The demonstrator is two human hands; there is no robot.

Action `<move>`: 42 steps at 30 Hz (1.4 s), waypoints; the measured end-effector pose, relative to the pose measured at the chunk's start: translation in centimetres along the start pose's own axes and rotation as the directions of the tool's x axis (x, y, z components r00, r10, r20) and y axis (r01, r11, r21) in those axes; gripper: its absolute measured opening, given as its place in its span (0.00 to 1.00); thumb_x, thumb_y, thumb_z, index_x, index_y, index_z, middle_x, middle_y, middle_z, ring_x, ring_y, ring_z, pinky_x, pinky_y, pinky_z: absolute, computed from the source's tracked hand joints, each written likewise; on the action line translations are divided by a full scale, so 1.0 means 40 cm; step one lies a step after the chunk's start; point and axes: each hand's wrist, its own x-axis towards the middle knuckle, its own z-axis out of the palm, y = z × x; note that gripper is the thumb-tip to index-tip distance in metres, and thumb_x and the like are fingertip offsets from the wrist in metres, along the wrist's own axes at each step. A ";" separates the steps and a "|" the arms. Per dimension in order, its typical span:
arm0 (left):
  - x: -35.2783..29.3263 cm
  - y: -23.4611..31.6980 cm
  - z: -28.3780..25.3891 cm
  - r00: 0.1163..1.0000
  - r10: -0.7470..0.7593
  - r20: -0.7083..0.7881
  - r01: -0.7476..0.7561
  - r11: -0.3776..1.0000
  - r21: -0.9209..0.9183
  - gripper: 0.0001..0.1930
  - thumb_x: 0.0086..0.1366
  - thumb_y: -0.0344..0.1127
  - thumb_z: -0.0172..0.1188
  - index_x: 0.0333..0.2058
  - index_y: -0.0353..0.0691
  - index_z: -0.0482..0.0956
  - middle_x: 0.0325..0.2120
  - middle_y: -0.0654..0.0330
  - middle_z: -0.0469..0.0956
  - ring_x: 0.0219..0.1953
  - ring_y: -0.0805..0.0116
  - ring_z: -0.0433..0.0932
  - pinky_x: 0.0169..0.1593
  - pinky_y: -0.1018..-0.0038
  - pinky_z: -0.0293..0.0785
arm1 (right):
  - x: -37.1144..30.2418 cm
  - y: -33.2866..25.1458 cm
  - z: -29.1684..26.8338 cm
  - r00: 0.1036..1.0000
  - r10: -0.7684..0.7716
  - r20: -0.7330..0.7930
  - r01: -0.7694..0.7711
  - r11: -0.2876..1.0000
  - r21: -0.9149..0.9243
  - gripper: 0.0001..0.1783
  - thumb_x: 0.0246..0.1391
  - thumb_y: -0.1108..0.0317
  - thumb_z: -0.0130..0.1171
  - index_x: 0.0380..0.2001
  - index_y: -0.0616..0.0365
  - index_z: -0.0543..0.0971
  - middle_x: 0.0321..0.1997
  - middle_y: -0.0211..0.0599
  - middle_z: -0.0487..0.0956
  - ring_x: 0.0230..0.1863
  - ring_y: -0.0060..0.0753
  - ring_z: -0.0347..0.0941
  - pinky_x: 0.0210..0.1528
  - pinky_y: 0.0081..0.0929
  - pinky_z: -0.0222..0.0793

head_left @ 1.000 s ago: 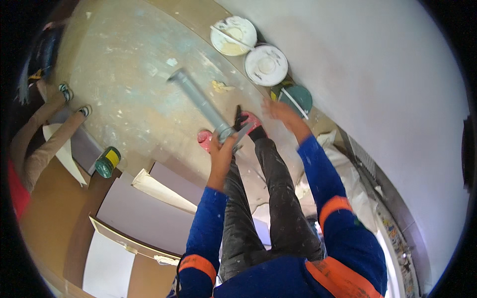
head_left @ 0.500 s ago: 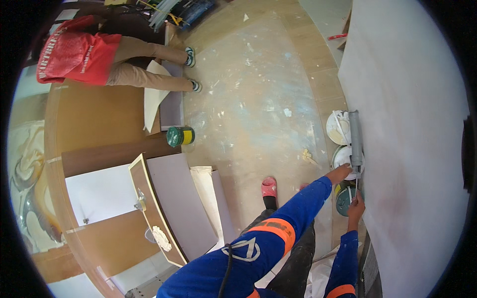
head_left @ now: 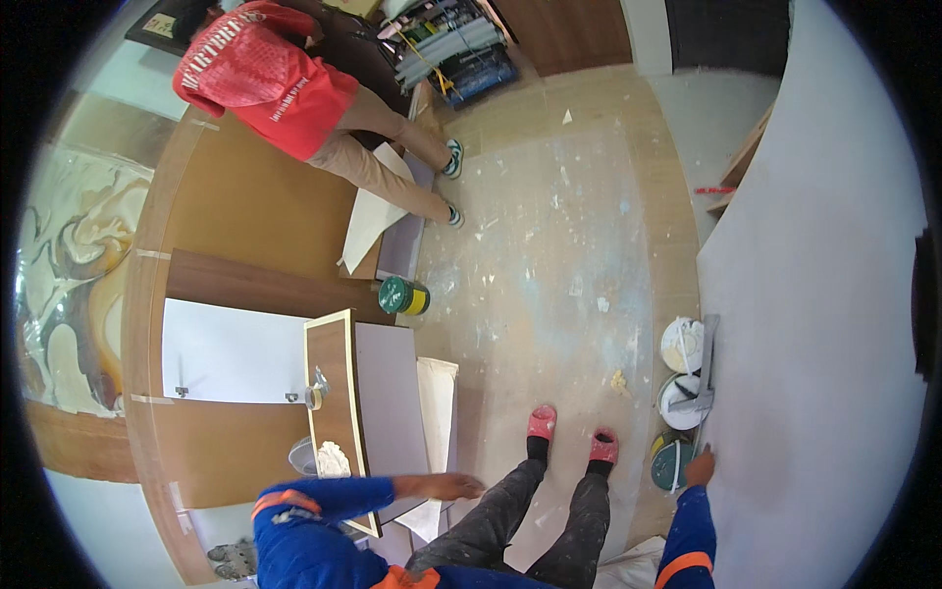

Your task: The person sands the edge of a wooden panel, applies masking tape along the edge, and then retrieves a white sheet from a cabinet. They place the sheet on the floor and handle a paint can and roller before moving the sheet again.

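At the right, beside the white wall panel, my right hand (head_left: 700,467) is closed at the rear rod end of a grey caulking gun (head_left: 707,365). The gun's barrel points away from me, and its handle sticks out to the left above the middle bucket. My left hand (head_left: 453,486) is off the gun, in the air left of my legs, with nothing in it and its fingers stretched out. Below the gun stand a white bucket (head_left: 677,344), a second white bucket (head_left: 675,412) and a green bucket (head_left: 670,467) in a row.
A white panel (head_left: 814,294) rises along the right. At the left, a cabinet (head_left: 388,402) has a tape roll (head_left: 314,397) and a cream lump (head_left: 334,458) on its top. Beyond a green tin (head_left: 400,295), a person in red (head_left: 275,79) stands at the counter. Paint marks the floor (head_left: 530,285).
My left hand has let go of the caulking gun and swung left toward the cabinet. My right hand stays at the rod end. The whole view has shifted and shows more of the room's far end.
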 end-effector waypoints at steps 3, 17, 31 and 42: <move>-0.259 0.049 0.100 0.957 -0.220 -0.188 0.113 0.881 -0.459 0.31 0.79 0.56 0.48 0.67 0.36 0.69 0.64 0.54 0.73 0.66 0.58 0.71 0.70 0.61 0.65 | -0.135 0.028 0.041 0.998 0.038 0.050 -0.044 0.992 0.115 0.29 0.54 0.75 0.56 0.61 0.64 0.74 0.51 0.61 0.80 0.55 0.64 0.76 0.58 0.50 0.72; -0.439 0.160 0.384 0.750 -0.268 -0.604 -0.522 0.320 -0.791 0.24 0.78 0.52 0.52 0.51 0.34 0.80 0.48 0.54 0.84 0.49 0.63 0.82 0.54 0.67 0.78 | -0.442 0.181 -0.283 0.445 -0.448 0.775 0.862 0.447 -0.237 0.17 0.44 0.57 0.61 0.36 0.52 0.88 0.42 0.45 0.86 0.44 0.53 0.84 0.44 0.50 0.78; -0.587 -0.135 0.123 0.573 -0.495 -0.653 -0.772 -0.059 -0.633 0.17 0.76 0.45 0.54 0.52 0.37 0.78 0.49 0.55 0.82 0.51 0.62 0.81 0.52 0.65 0.77 | -0.259 -1.021 -0.848 0.841 -0.307 0.446 0.036 0.854 0.520 0.22 0.65 0.64 0.58 0.60 0.59 0.78 0.43 0.31 0.85 0.43 0.30 0.83 0.40 0.32 0.79; -0.760 -0.292 -0.312 0.408 -0.464 -0.786 -0.848 0.127 -0.515 0.17 0.75 0.47 0.57 0.50 0.39 0.80 0.49 0.58 0.82 0.50 0.66 0.80 0.53 0.68 0.74 | -0.214 -1.241 -0.634 0.392 -0.332 0.858 0.707 0.705 -0.050 0.11 0.57 0.62 0.63 0.41 0.54 0.84 0.36 0.33 0.86 0.34 0.29 0.84 0.33 0.35 0.79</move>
